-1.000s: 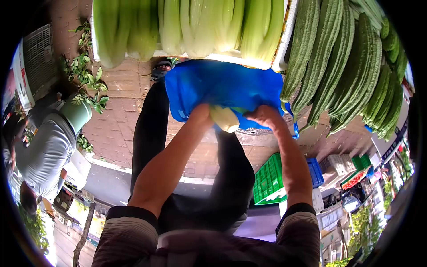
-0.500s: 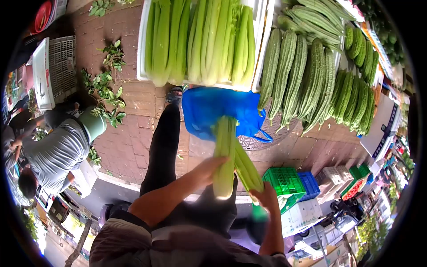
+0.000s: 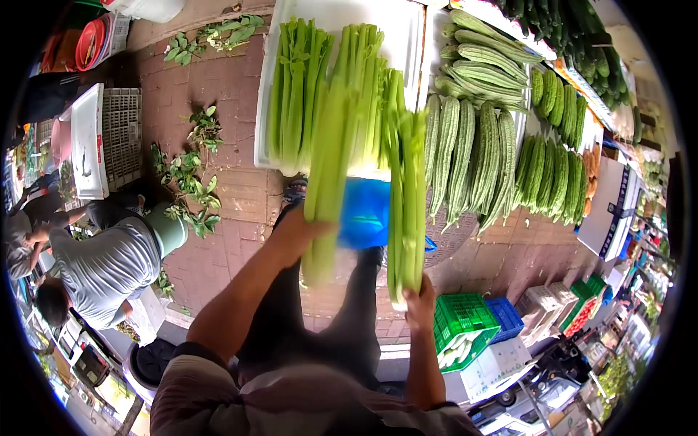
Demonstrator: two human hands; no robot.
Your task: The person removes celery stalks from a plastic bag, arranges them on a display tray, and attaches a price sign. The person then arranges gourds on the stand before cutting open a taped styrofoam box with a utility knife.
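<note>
My left hand (image 3: 294,234) is wrapped round the lower part of a celery bunch (image 3: 331,160), which is blurred and points up across the front of a white foam box (image 3: 396,25). My right hand (image 3: 420,305) grips the base of a second celery bunch (image 3: 408,203), whose leafy top reaches the box's right side. More celery (image 3: 292,102) lies side by side in the box. A blue plastic bag (image 3: 363,211) is below and between the two held bunches, partly hidden by them.
Ridged long gourds (image 3: 472,160) and shorter bitter gourds (image 3: 552,171) lie right of the box. Green (image 3: 465,320) and blue crates (image 3: 503,320) stand at lower right. On the left, a person in a grey shirt (image 3: 109,261) sits near leafy stems (image 3: 190,174) on the brick pavement.
The two celery bunches have moved apart, the left one up and left over the box front. The right bunch has swung from slanted to nearly upright. The view has shifted too.
</note>
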